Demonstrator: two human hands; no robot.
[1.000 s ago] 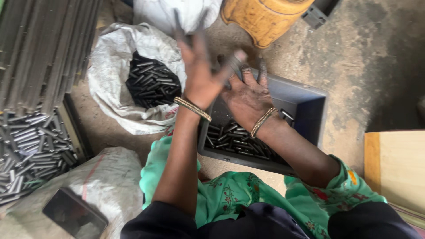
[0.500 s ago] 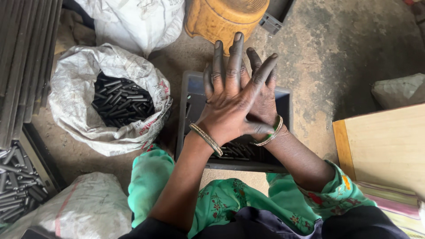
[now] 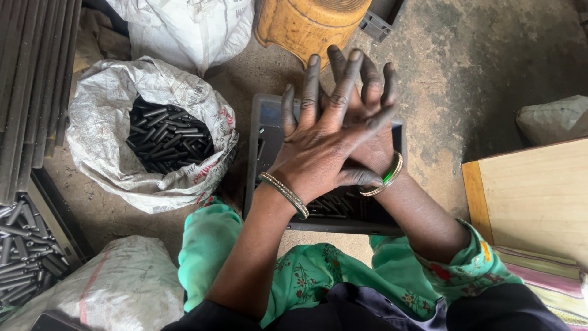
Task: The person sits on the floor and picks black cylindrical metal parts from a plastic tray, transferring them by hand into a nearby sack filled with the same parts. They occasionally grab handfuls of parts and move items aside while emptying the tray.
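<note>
My left hand [image 3: 318, 147] lies flat over my right hand [image 3: 373, 153], palm against palm, fingers spread and pointing away from me. Both are smeared dark and hold nothing. Thin bangles sit on each wrist. They hover above a dark plastic crate [image 3: 263, 135] on the floor, and short dark metal rods [image 3: 334, 205] lie in the crate's bottom, mostly hidden by my hands. My green sleeves and lap fill the lower part of the head view.
An open white sack [image 3: 104, 141] holding short black rods [image 3: 168, 141] stands left of the crate. A tray of grey rods [image 3: 21, 251] and long metal bars [image 3: 30, 73] sit at far left. A yellow stool [image 3: 306, 24] is behind, a wooden board [image 3: 533, 196] at right.
A second ago my hands were apart above the crate, the left one raised. They have come together, left over right, and the fingers have shifted slightly since half a second ago.
</note>
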